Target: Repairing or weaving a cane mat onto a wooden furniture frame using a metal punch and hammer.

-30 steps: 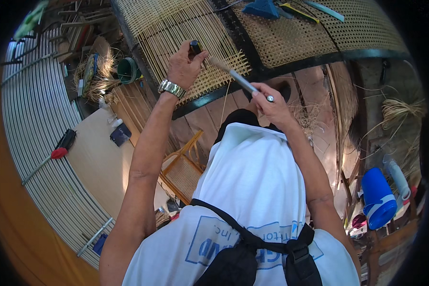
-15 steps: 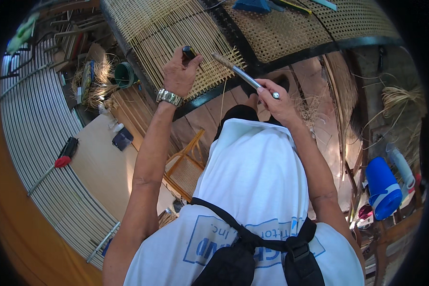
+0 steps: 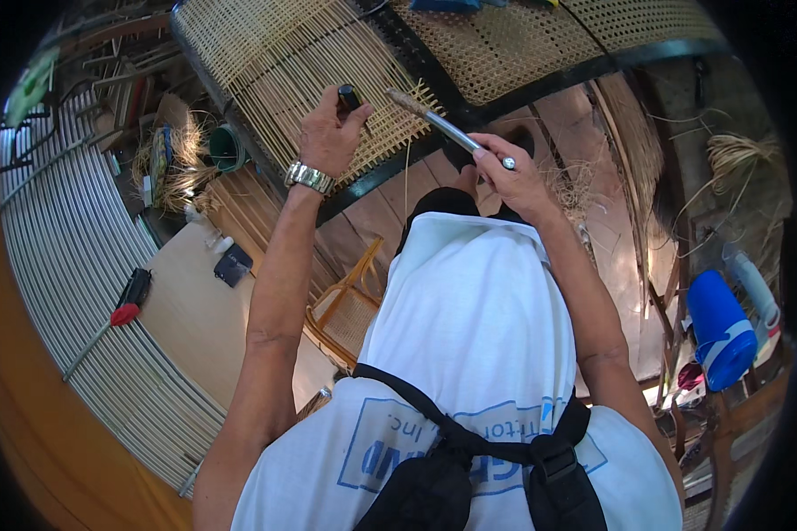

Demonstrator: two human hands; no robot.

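Note:
My left hand (image 3: 329, 142) is closed around a short dark tool handle (image 3: 349, 95) above the cane weaving; the tool's other end is hidden. My right hand (image 3: 512, 177) grips a metal rod (image 3: 452, 131) with a rough brownish end that points up and left toward my left hand. A gap separates the rod's end from the dark handle. Below both hands lies a woven cane panel (image 3: 279, 62) in a black frame (image 3: 456, 88), its loose strand ends sticking out at the near right corner.
A finer cane mesh panel (image 3: 522, 53) adjoins on the right. A ribbed metal surface (image 3: 71, 257) and a pale board (image 3: 190, 288) stand left. A small cane chair (image 3: 345, 314) sits below. Cane bundles (image 3: 742, 164) and a blue container (image 3: 719, 323) are at right.
The view has shifted slightly, so the panels sit a little higher and further left. Both hands keep their hold on the tools, at nearly the same spacing.

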